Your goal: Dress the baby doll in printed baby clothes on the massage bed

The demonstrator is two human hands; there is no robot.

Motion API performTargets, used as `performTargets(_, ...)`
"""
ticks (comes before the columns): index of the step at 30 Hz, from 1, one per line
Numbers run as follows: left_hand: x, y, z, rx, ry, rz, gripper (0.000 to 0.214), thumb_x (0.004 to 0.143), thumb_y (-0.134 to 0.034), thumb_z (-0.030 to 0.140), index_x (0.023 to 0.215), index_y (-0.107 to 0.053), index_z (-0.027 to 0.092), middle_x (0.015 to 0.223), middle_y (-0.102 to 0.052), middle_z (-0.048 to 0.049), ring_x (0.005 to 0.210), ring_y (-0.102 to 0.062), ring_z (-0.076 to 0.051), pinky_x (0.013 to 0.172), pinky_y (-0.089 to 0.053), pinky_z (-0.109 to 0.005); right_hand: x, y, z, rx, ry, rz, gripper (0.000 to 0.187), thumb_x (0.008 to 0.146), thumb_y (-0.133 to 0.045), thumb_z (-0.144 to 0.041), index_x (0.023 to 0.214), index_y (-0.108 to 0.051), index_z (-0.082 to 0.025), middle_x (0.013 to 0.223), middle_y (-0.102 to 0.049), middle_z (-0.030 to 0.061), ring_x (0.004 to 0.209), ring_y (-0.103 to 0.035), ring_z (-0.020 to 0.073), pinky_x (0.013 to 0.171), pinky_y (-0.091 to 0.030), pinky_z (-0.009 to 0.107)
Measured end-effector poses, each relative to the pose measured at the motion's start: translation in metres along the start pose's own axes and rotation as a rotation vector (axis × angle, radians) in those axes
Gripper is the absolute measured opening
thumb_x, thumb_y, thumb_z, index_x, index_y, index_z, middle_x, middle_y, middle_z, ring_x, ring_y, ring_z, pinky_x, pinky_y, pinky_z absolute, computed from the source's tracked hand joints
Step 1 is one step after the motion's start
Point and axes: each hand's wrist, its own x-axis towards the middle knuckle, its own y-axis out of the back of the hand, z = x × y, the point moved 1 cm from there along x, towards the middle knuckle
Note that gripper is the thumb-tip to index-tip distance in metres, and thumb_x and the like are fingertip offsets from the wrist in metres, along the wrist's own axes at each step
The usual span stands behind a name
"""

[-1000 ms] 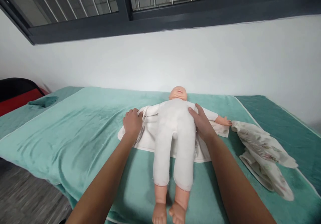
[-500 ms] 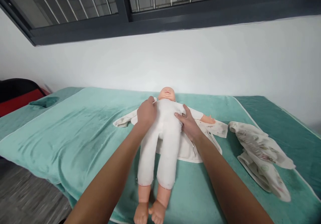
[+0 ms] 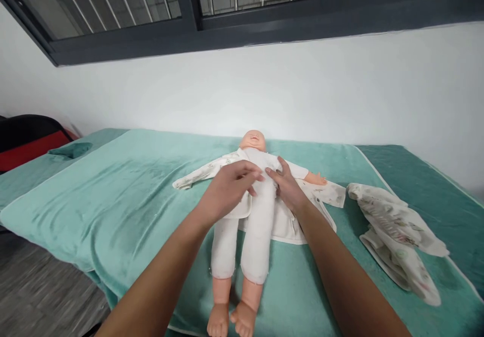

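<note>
A baby doll with a white cloth body lies face up on a teal towel, feet toward me. Under it is an open white printed baby top; its left flap is folded over the doll's chest. My left hand lies on that flap over the belly, fingers stretched out flat. Beside it, my right hand rests on the doll's torso, fingers together and pressed against the cloth. The doll's bare right-side arm sticks out over the top's other flap.
A crumpled printed garment lies on the towel to the right. A darker green towel covers the far right of the bed. A small folded teal cloth and a red-and-black object are at far left. A white wall rises behind.
The doll was shifted left. My left hand moved from the cloth beside the doll to its shoulder, then drew the top's left flap over the chest. The right hand stayed on the torso.
</note>
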Motion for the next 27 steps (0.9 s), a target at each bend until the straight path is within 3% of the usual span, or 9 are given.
performTargets(3, -0.004, 0.015, -0.058, 0.402, -0.039, 0.449, 0.03, 0.092, -0.048, 0.025, 0.117, -0.064, 0.023, 0.127, -0.067, -0.0078, 0.118, -0.061, -0.026, 0.097, -0.05, -0.041, 0.0, 0.001, 0.0, -0.001, -0.004, 0.01, 0.1, 0.082, -0.077, -0.043, 0.16, -0.015, -0.034, 0.149, -0.053, 0.0084, 0.13, -0.059, 0.0239, 0.109, -0.05, 0.041)
performTargets(4, -0.004, 0.022, -0.082, 0.58, -0.026, 0.507, 0.038, 0.09, -0.049, 0.022, 0.127, -0.06, 0.022, 0.14, -0.059, -0.0104, 0.132, -0.051, -0.031, 0.105, -0.045, -0.047, 0.001, 0.001, 0.0, 0.0, -0.006, 0.011, 0.1, 0.081, -0.077, -0.043, 0.16, -0.016, -0.034, 0.149, -0.053, 0.0084, 0.13, -0.059, 0.0238, 0.109, -0.05, 0.041)
performTargets(6, -0.005, 0.036, -0.126, 0.822, 0.088, 0.531, 0.053, 0.089, -0.052, 0.021, 0.142, -0.05, 0.018, 0.152, -0.048, -0.0149, 0.142, -0.039, -0.038, 0.109, -0.04, -0.057, 0.001, 0.001, 0.001, 0.005, -0.003, 0.016, 0.1, 0.081, -0.078, -0.042, 0.16, -0.017, -0.035, 0.148, -0.054, 0.0079, 0.129, -0.059, 0.0234, 0.109, -0.05, 0.04)
performTargets(8, -0.005, 0.05, -0.16, 0.929, 0.193, 0.468, 0.053, 0.093, -0.048, 0.024, 0.145, -0.047, 0.017, 0.15, -0.05, -0.016, 0.137, -0.044, -0.039, 0.105, -0.042, -0.058, 0.002, 0.001, 0.002, 0.009, 0.0, 0.017, 0.101, 0.08, -0.078, -0.043, 0.16, -0.017, -0.035, 0.148, -0.054, 0.0078, 0.129, -0.059, 0.0231, 0.109, -0.05, 0.039)
performTargets(10, -0.004, 0.062, -0.18, 0.967, 0.266, 0.426, 0.049, 0.098, -0.041, 0.029, 0.145, -0.047, 0.018, 0.144, -0.056, -0.0156, 0.127, -0.054, -0.038, 0.097, -0.047, -0.053, 0.003, 0.002, 0.003, 0.008, -0.001, 0.014, 0.101, 0.08, -0.079, -0.043, 0.159, -0.017, -0.035, 0.148, -0.053, 0.0078, 0.129, -0.059, 0.023, 0.109, -0.05, 0.039)
performTargets(16, 0.015, 0.088, -0.199, 1.119, 0.206, 0.389, 0.056, 0.094, -0.031, 0.012, 0.146, -0.047, 0.021, 0.14, -0.055, -0.0144, 0.113, -0.061, -0.031, 0.084, -0.049, -0.04, 0.004, 0.004, 0.005, 0.005, 0.004, 0.012, 0.101, 0.079, -0.08, -0.044, 0.159, -0.017, -0.038, 0.151, -0.05, 0.0056, 0.131, -0.057, 0.0228, 0.112, -0.048, 0.04)
performTargets(18, 0.021, 0.095, -0.204, 1.12, 0.217, 0.415, 0.054, 0.095, -0.03, 0.014, 0.146, -0.048, 0.022, 0.137, -0.056, -0.0146, 0.113, -0.06, -0.031, 0.083, -0.049, -0.04, 0.004, 0.004, 0.005, 0.002, 0.004, 0.014, 0.102, 0.079, -0.08, -0.045, 0.159, -0.018, -0.038, 0.152, -0.05, 0.0055, 0.132, -0.057, 0.0234, 0.112, -0.048, 0.041)
performTargets(22, 0.025, 0.103, -0.21, 1.072, 0.26, 0.456, 0.05, 0.098, -0.029, 0.021, 0.144, -0.051, 0.02, 0.134, -0.057, -0.0172, 0.116, -0.056, -0.033, 0.087, -0.049, -0.043, 0.005, 0.003, 0.005, -0.016, 0.009, 0.018, 0.103, 0.077, -0.08, -0.047, 0.159, -0.018, -0.038, 0.15, -0.053, 0.0059, 0.129, -0.059, 0.0245, 0.109, -0.051, 0.042)
performTargets(27, 0.013, 0.098, -0.202, 1.035, 0.302, 0.604, 0.056, 0.088, -0.04, 0.01, 0.142, -0.052, 0.021, 0.143, -0.051, -0.0181, 0.129, -0.047, -0.038, 0.098, -0.044, -0.053, 0.007, 0.004, 0.006, -0.044, 0.012, 0.041, 0.103, 0.076, -0.08, -0.048, 0.159, -0.02, -0.037, 0.146, -0.056, 0.0071, 0.127, -0.06, 0.0252, 0.108, -0.051, 0.043)
